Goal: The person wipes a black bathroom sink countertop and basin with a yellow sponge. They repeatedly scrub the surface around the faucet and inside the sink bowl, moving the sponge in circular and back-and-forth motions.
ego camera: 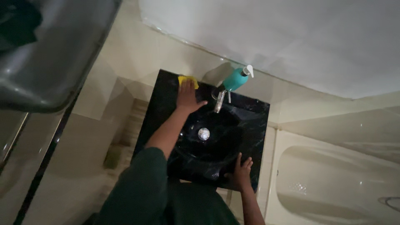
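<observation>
I look down on a black marbled sink (254, 125) with a round chrome drain (203, 133) in its bowl. My left hand (187, 98) presses flat on a yellow cloth (183, 79) at the sink's far left corner. My right hand (241, 171) rests on the near right rim, fingers spread over the edge, holding nothing loose. A chrome faucet (220, 101) stands at the back rim. A teal soap dispenser (236, 78) with a white pump sits just behind it.
A cream bathtub (333, 183) lies to the right of the sink. Beige wall tiles (121, 58) run behind and to the left. A grey curved fixture (50, 54) fills the upper left. The room is dim.
</observation>
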